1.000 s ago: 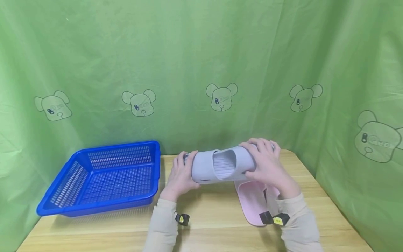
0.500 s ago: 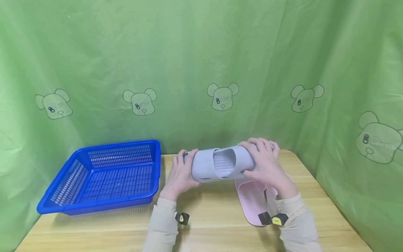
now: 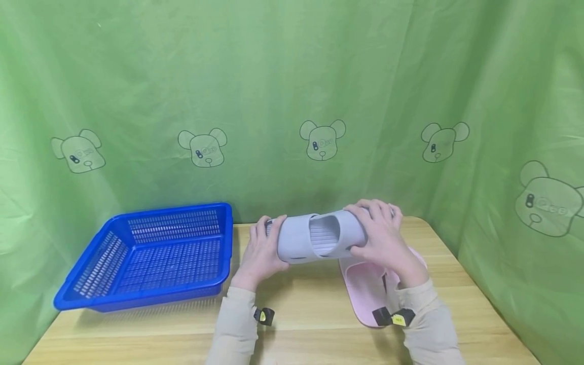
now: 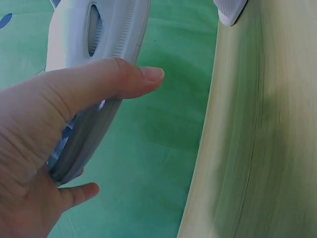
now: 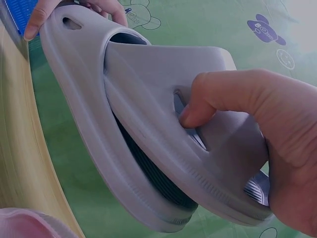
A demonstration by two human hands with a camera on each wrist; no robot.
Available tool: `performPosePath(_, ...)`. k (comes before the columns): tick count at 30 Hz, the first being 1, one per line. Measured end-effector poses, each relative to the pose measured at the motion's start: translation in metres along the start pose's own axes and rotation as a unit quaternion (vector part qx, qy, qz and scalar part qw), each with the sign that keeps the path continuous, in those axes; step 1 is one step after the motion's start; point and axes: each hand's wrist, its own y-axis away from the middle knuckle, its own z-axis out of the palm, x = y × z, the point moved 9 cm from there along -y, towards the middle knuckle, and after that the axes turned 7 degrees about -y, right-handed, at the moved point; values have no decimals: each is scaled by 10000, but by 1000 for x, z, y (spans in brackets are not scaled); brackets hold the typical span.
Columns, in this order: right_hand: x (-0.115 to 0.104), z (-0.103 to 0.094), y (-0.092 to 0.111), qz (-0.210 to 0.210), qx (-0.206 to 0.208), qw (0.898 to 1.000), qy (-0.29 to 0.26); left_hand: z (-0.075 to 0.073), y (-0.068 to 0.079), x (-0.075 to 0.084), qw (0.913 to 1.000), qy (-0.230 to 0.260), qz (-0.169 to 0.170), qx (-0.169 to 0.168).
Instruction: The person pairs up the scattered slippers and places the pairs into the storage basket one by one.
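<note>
A pair of light grey slippers is held above the table, facing each other and fitted partly one into the other. My left hand [image 3: 259, 253] grips the left slipper [image 3: 294, 239], its thumb along the side in the left wrist view. The right slipper [image 3: 352, 232] is gripped by my right hand [image 3: 384, 242]. In the right wrist view, my right thumb [image 5: 218, 96] presses at a side slot of the nearer slipper [image 5: 148, 94], which overlaps the other slipper [image 5: 74, 64]. Below my right hand, pink slippers [image 3: 365, 289] lie on the table, partly hidden by that arm.
A blue plastic basket [image 3: 159, 300] with perforated sides stands at the left of the wooden table [image 3: 310, 309]. Green curtains [image 3: 264, 76] with printed bear heads hang behind and at both sides, close to the table's edges.
My right hand has shifted slightly left with its slipper, and the opening between the two grey slippers looks a little narrower. The left hand stays almost still.
</note>
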Motion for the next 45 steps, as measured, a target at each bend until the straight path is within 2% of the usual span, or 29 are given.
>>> performPosePath(4, 0, 1, 0, -25, -45, 10000, 2, 2, 0, 0, 9999, 73, -68, -115)
performPosePath(11, 1, 2, 0, -17, -116, 9999, -118, 7, 1, -3, 9972, 438, -379, -480)
performPosePath(26, -1, 8, 2, -142, -252, 9995, -147, 2, 1, 3, 9981, 305, -171, -498)
performPosePath(36, -11, 8, 1, -336, -244, 9991, -63, -14, -1, 1, 9999, -27, 104, 97)
performPosePath(45, -15, 10, 0, -434, -186, 9988, 96, -21, -2, -4, 9997, -166, 46, 147)
